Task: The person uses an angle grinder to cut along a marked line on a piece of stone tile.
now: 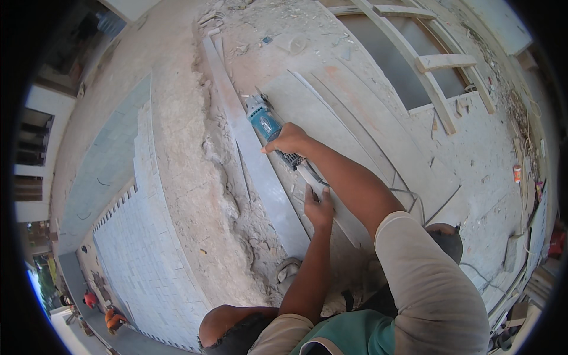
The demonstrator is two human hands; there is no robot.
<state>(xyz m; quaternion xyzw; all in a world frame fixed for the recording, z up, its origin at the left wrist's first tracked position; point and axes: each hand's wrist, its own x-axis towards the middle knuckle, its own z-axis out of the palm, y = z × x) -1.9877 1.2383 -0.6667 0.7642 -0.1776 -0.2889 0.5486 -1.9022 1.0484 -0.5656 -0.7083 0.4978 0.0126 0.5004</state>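
A teal and black angle grinder (264, 122) lies at an angle over the right side of a long, narrow grey slab (260, 171), its head away from me. My right hand (289, 141) is closed around the grinder's body from the right, with the thumb toward the slab. Nearer to me, my left hand (320, 207) is closed on a narrow pale strip (309, 176) just behind the grinder's dark rear end. What lies inside its fingers is partly hidden. The grinder's disc shows only as a thin edge at the far end.
Broad grey slabs (355, 121) lie to the right, with a dark cable (414, 194) near my right knee. A wooden frame (408, 53) spans an opening at far right. Broken concrete edges the ground at left, above a tiled pool (145, 236). A clear tub (291, 42) stands farther off.
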